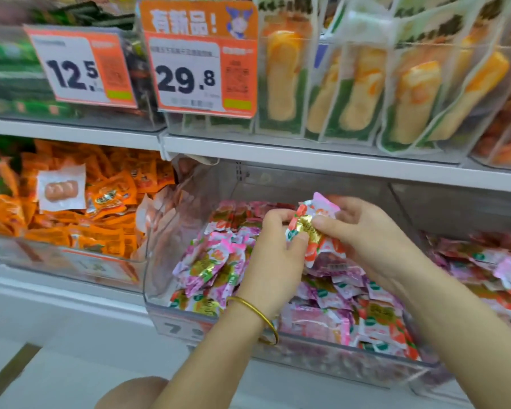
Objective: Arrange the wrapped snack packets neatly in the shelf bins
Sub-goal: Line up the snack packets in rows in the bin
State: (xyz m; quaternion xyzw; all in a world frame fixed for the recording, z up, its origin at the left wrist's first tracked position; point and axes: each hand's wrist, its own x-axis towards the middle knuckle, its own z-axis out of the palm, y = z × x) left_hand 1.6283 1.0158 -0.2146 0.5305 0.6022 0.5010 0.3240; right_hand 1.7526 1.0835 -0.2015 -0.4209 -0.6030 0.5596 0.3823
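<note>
Nearest the camera, two bare forearms reach up over the front lip of a clear plastic shelf bin [160, 290], and the left wrist wears a thin gold bangle [258, 315]. Above the middle of that bin the left hand [273, 252] and the right hand [366, 231] meet on a small bunch of pink, red and gold wrapped snack packets [309, 228]. The left hand's fingers curl over the bunch's top and its thumb presses the gold foil face, while the right hand pinches it from the other side between thumb and fingers. How many packets the bunch holds cannot be told. It hangs just above a loose heap of pink and white wrapped snack packets [216, 267], which lie at mixed angles across the bin's floor.

Just beside it on the right, a second clear bin [407, 208] holds similar pink and red packets [484, 261]. To the left, another clear bin holds a pile of orange packets [101, 225] with one white sausage packet [62, 187] on top.

Beyond, a white shelf edge [307, 160] runs across. On the shelf above it stand clear pouches of yellow-orange sticks [363, 93], blurred green packets [9, 72], and two orange price tags reading 12.5 [80, 66] and 29.8 [201, 60]
</note>
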